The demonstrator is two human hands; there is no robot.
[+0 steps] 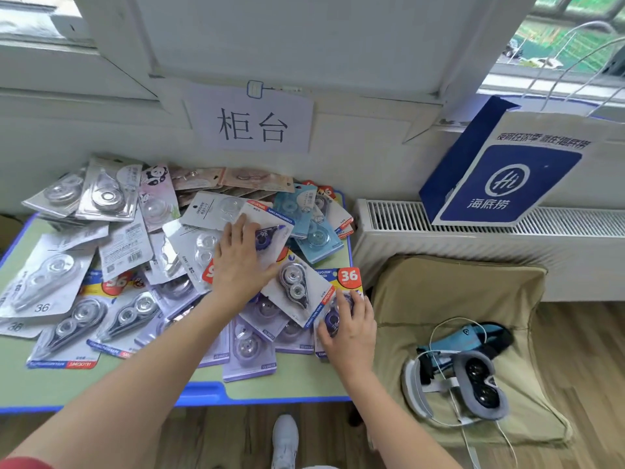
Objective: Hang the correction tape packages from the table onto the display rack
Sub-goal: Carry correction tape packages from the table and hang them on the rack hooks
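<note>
Several correction tape packages lie heaped on a green table with a blue edge (199, 390). My left hand (240, 262) lies flat, fingers spread, on a package with a purple tape dispenser (270, 231) near the middle of the heap. My right hand (348, 330) rests with curled fingers on a package marked 36 (348, 277) at the table's right edge, over its purple dispenser. Between the hands lies a white package with a black dispenser (294, 286). No display rack is in view.
A white radiator (473, 245) runs along the wall to the right, with a blue and white paper bag (507, 177) on it. A tan cushion (456, 299) holds a headset (473, 384) and cables. A paper sign (250, 118) hangs on the wall. My shoe (285, 438) stands on the wooden floor.
</note>
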